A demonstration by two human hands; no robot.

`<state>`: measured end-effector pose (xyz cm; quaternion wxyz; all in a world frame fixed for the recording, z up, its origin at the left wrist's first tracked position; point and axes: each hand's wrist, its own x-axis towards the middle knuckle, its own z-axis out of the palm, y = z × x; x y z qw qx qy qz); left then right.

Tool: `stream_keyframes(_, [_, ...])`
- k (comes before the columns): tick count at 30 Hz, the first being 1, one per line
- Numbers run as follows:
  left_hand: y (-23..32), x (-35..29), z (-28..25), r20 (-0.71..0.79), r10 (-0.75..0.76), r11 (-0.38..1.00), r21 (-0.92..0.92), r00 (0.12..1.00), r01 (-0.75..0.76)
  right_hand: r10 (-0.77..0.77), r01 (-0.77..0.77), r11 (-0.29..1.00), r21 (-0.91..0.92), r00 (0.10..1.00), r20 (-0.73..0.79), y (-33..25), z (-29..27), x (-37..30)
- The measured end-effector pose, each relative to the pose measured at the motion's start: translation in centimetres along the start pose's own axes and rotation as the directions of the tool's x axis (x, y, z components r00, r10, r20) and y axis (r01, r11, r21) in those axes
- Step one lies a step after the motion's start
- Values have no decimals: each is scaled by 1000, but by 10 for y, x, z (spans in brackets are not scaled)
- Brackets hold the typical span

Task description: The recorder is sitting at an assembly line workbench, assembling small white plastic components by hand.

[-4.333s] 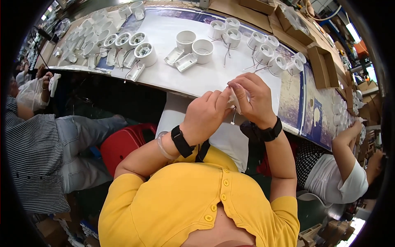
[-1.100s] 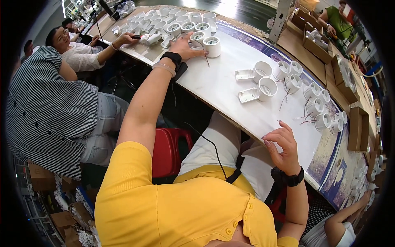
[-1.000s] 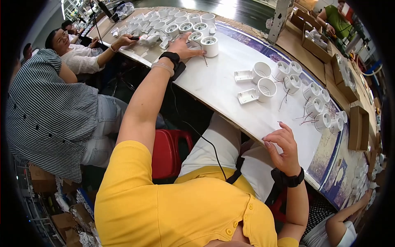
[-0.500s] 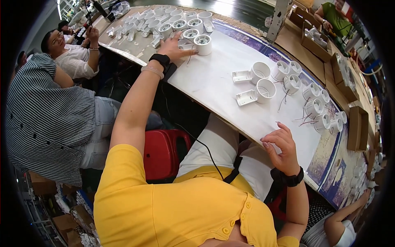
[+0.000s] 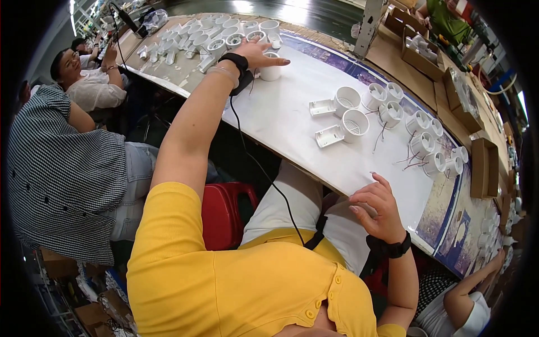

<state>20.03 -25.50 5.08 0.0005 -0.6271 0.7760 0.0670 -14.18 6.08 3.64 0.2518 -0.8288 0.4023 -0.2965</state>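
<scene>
My left hand (image 5: 256, 54) reaches over the far left of the table, fingers apart, thumb stretched out to the right. It is over a white round housing (image 5: 270, 72) at the front of a crowded group of similar housings (image 5: 216, 35), some with fittings visible inside; whether it touches any cannot be seen. My right hand (image 5: 376, 206) hovers by the near table edge, its fingers loosely bent and apart, with nothing in it. Beyond it are two white cups with flat side trays (image 5: 355, 126) and several white cups with thin wires (image 5: 422, 144).
The white table top (image 5: 303, 106) spans between the two groups. A black cable (image 5: 247, 137) runs from near my left wrist toward my lap. Cardboard boxes (image 5: 484, 168) line the right side. Co-workers sit at left, one in a checked shirt (image 5: 73, 168), and another person's arm (image 5: 474, 286) is at lower right.
My left hand has moved right and forward over the housings, its thumb now over the front one. My right hand stays near the table edge. The whole view has shifted slightly.
</scene>
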Motion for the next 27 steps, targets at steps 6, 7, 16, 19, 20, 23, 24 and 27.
stream_keyframes(6, [-1, 2, 6, -56, 21, 998, 55, 998, -18, -8, 8, 1000, 0, 999, -32, 1, 2, 11])
stream_keyframes(7, [-2, 2, 7, -74, 16, 999, 53, 997, -12, -18, 18, 1000, -5, 999, -38, 0, 1, 12])
stream_keyframes(16, [14, -10, -3, 0, -147, 984, 105, 989, 146, -19, 19, 1000, -7, 997, -73, -2, -7, -7])
stream_keyframes(19, [-4, 0, 8, -38, -89, 984, 153, 995, 94, -19, 16, 999, -28, 995, -97, -1, -6, -12])
stream_keyframes(20, [-12, 6, 17, -50, -56, 983, 173, 997, 64, -5, 4, 1000, -11, 996, -85, 1, -6, -13])
stream_keyframes(23, [-36, 13, 28, -65, 49, 973, 230, 997, -33, -11, 9, 1000, -21, 995, -99, 3, -9, -14])
stream_keyframes(24, [-48, 20, 28, -29, 40, 973, 227, 999, -32, 12, -11, 1000, 3, 997, -80, 5, -9, -14])
stream_keyframes(27, [-63, 29, 23, 77, 170, 928, 323, 983, -185, 14, -18, 998, -53, 997, -82, 16, -17, -16])
